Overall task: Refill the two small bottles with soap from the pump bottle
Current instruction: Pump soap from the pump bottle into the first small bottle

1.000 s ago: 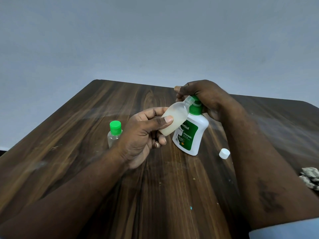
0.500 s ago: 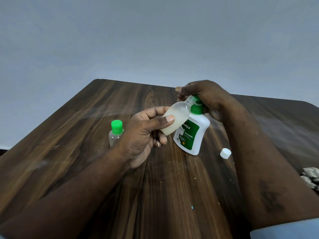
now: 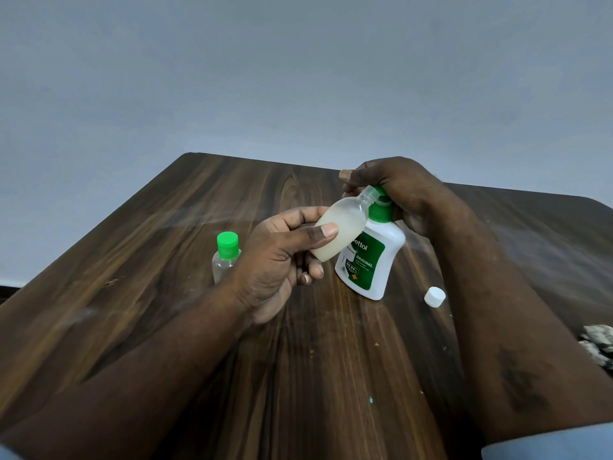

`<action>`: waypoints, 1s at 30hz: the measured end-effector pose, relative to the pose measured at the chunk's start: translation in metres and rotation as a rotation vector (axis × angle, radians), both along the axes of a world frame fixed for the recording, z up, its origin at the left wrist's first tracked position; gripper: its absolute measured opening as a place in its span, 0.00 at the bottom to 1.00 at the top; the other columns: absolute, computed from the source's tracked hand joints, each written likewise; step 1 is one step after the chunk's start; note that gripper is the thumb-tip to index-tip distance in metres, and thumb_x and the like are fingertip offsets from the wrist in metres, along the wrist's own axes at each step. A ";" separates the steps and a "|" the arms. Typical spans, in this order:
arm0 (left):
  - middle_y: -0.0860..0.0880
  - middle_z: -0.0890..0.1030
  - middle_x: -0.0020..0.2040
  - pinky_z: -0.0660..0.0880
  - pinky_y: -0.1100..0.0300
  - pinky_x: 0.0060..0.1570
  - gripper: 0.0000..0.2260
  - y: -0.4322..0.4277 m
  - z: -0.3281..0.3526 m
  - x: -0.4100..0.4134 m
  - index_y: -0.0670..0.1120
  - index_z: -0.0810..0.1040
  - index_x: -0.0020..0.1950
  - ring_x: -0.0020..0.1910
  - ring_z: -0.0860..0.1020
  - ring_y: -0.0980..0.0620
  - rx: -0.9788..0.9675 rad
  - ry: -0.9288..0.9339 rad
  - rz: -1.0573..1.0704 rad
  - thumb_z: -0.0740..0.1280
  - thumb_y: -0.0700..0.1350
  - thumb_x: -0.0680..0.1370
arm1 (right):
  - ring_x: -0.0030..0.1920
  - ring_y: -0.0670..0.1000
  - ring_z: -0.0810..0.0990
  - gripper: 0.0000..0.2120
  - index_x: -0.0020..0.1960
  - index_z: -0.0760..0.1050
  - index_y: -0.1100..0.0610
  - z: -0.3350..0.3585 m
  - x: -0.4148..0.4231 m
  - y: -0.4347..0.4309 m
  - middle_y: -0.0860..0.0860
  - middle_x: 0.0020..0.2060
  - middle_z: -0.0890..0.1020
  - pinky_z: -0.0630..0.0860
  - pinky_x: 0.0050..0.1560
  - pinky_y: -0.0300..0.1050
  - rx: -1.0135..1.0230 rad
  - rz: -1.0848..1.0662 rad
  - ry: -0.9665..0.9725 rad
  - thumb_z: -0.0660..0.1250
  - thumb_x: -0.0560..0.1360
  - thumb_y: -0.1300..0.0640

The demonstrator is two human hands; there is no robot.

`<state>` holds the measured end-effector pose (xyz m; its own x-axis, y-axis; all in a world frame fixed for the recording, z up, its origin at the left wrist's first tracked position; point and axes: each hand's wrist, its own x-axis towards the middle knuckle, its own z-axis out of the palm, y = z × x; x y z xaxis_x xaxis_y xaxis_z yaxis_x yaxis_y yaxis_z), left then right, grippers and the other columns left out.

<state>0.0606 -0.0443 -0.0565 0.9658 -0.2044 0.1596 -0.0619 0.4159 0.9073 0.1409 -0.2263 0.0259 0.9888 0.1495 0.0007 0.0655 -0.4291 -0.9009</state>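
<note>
Fingers point(image 3: 298, 215): left hand point(image 3: 278, 260) clamps tilted milky small bottle point(image 3: 346, 225); right hand point(image 3: 399, 189) grips pump bottle point(image 3: 376, 263).

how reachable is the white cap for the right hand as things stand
Probably yes: the white cap lies on bare table beside the right forearm, nothing over it. But the right hand is on the pump bottle, so it must let go first.
</note>
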 end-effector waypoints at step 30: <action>0.43 0.82 0.40 0.65 0.66 0.21 0.20 0.000 0.003 -0.001 0.40 0.80 0.62 0.23 0.73 0.55 -0.015 0.002 -0.005 0.72 0.44 0.72 | 0.31 0.49 0.73 0.19 0.31 0.73 0.52 0.004 0.002 0.001 0.47 0.27 0.76 0.72 0.41 0.48 0.109 -0.012 0.015 0.78 0.74 0.48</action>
